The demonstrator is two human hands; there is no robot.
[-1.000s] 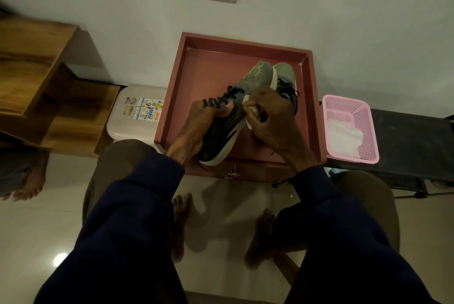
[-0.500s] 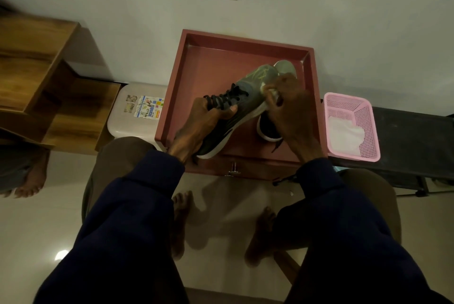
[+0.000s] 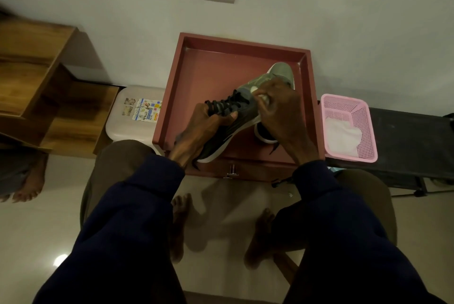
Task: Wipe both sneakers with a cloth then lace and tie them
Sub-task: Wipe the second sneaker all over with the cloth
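Head view showed the left hand (image 3: 204,124) clamped round the middle of the raised sneaker (image 3: 245,109), thumb laid across its dark side. The right hand (image 3: 282,112) pinched a small wad of pale cloth (image 3: 262,97) against the olive upper just behind the toe. The shoe was tilted, toe up towards the wall and heel low over the front edge of the red-brown tray (image 3: 172,87).

From where I stood, that one-handed hold looked like the weak point. A hard rub at the toe end could lever the shoe round in the palm and drop it onto the second sneaker (image 3: 264,134), which lay in the tray right under the wiping wrist. The cloth was bunched so small that it might slip out, leaving bare fingers to smear the fabric. A loose lace end (image 3: 274,150) trailed near the tray's front and could snag. The pink basket (image 3: 368,129) sat just beside the tray, within elbow reach.
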